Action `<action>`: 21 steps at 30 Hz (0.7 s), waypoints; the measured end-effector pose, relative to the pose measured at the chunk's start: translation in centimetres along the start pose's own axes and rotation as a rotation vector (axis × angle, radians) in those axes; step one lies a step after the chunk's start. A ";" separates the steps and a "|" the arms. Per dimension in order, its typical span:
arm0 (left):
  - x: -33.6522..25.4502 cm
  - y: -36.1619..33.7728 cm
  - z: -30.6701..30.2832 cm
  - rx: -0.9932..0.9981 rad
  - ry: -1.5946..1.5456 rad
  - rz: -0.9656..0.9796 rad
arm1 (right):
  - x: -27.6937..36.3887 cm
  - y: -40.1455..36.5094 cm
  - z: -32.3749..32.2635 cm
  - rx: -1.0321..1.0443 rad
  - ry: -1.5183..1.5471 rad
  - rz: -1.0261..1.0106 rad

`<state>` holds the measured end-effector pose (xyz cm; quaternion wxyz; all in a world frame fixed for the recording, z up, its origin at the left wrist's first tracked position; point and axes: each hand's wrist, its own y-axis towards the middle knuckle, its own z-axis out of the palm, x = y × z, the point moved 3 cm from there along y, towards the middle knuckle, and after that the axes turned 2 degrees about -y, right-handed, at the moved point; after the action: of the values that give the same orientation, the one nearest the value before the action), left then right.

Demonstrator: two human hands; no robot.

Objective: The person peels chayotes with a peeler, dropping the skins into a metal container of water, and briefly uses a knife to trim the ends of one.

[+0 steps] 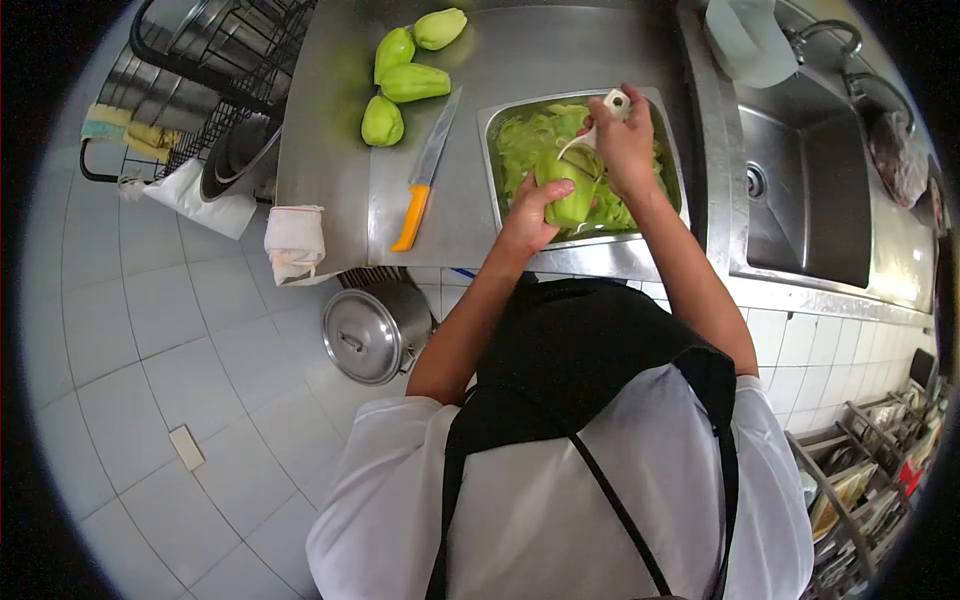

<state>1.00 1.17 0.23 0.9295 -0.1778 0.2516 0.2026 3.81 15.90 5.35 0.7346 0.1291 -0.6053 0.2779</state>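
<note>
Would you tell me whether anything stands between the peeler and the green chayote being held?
Nothing visible does: the left hand grips the chayote over the tray, and the peeler in the right hand rests against its top.

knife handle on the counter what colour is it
Orange-yellow. The knife handle shows clearly in the head view, lying on the steel counter.

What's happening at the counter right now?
A person is peeling a green chayote over a steel tray already full of green peelings. The left hand grips the chayote from below. The right hand holds a white peeler against its top. Four whole chayotes and an orange-handled knife lie on the steel counter to the left, and a sink sits to the right.
</note>
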 end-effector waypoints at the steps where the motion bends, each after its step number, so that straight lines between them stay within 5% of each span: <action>1: 0.0 0.1 0.4 0.000 0.011 0.015 | -0.2 -0.1 0.1 0.006 0.011 0.000; 11: 0.7 0.1 0.4 -0.041 0.109 0.055 | -1.7 0.1 -0.3 -0.056 -0.086 0.040; 14: 0.7 -0.5 -0.5 -0.056 0.256 0.070 | -6.0 2.5 -1.9 -0.197 -0.333 -0.154; 18: -0.3 -2.2 2.4 0.026 0.368 0.163 | -7.6 3.8 -5.2 -0.438 -0.657 -0.150; 21: -0.9 -1.8 2.1 0.034 0.321 0.167 | -7.6 3.1 -5.4 -0.360 -0.668 -0.314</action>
<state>1.98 0.28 2.79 0.8602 -0.1706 0.4141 0.2439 5.68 19.34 -3.63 0.5420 0.1727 -0.8224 -0.0051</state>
